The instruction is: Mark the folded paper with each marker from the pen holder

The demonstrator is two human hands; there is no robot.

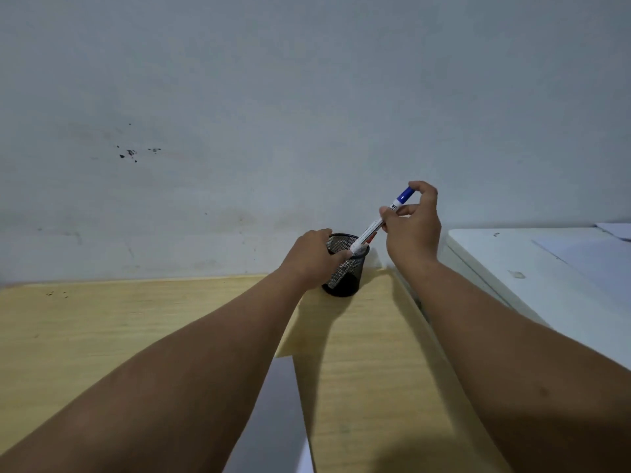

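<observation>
**Marker half out of the holder**

Pale wall filled the upper frame, with a wooden desk below it. At lower centre lay the paper, grey-white, its fold not discernible. Just right of centre, the left hand wrapped around the holder, fingers curled on its mesh rim, steadying it. The marker rose from the holder's mouth, long axis slanting up and to the right, blue cap uppermost. The right hand pinched it near the cap, thumb and fingertips closed on the barrel. Its lower end looked to be at the rim, so the right hand seemingly had to follow that slant. The paper lay well below both hands. At far right stood a white unit.
</observation>
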